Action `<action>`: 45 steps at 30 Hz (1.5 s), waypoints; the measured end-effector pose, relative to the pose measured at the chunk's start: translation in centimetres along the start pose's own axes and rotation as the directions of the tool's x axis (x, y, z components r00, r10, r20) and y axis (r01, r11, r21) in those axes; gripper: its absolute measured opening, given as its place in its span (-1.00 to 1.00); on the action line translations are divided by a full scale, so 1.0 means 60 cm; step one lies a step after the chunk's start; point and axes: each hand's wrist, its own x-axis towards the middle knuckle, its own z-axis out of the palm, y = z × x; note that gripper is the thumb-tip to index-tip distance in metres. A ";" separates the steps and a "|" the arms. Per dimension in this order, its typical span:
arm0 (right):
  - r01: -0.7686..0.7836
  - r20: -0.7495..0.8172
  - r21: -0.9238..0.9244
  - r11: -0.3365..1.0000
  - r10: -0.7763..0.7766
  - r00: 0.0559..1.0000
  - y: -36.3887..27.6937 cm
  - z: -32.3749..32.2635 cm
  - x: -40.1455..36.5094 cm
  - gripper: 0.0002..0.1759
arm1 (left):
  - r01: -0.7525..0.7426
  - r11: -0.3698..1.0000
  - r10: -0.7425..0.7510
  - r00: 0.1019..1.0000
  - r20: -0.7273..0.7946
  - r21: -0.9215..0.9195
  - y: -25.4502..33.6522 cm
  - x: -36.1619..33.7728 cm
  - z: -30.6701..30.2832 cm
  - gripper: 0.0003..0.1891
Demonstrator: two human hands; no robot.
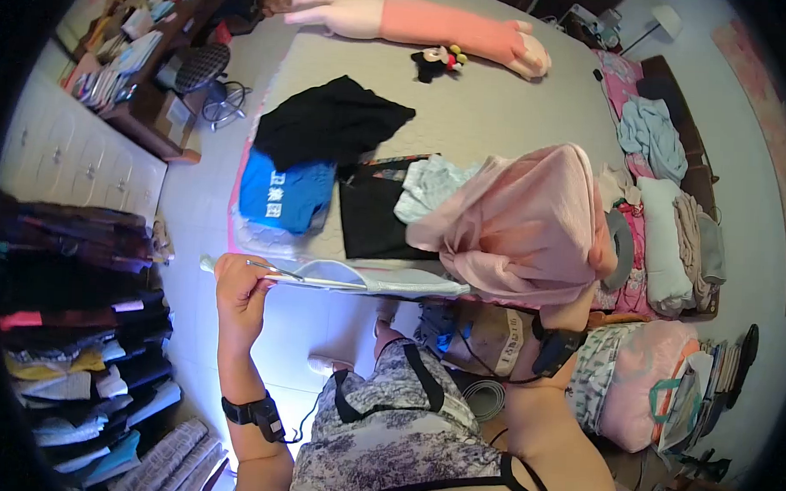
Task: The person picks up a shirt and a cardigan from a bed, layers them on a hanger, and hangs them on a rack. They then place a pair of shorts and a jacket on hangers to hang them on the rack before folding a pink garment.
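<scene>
My left hand (242, 293) is closed around a white clothes hanger (317, 283) near its metal hook. A pale, thin garment (413, 282) lies along the hanger at the front edge of the bed. On the right, my raised right arm reaches up into a bunched pink garment (526, 221). Cloth covers most of my right hand (601, 255), which grips it from the far right side. Beyond the hanger lie a blue garment with white lettering (286, 192), black clothing (337, 120), a black bag-like item (377, 214) and a light grey crumpled cloth (431, 186).
A bed (504, 110) fills the middle, with a long plush pillow (429, 28) and a mouse plush (436, 63) on it. Folded bedding (665, 244) lines the right. Clothes on a rack (82, 346) stand left, near a stool (203, 70).
</scene>
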 end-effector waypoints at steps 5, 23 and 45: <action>-0.070 0.088 -0.082 0.994 0.077 0.993 0.019 0.136 -0.001 0.10 | 0.060 0.996 -0.070 0.986 -0.149 -0.070 -0.037 -0.128 -0.135 -0.98; -0.422 0.566 -0.055 0.905 0.377 0.734 0.285 0.594 0.038 -0.12 | 0.392 0.861 -0.095 0.749 -0.656 0.323 -0.122 -0.480 -0.585 -0.92; -0.578 0.789 -0.164 0.800 0.458 0.410 0.634 1.010 0.364 -0.07 | 0.681 0.631 -0.125 0.562 -0.818 0.372 -0.261 -0.354 -0.799 -0.89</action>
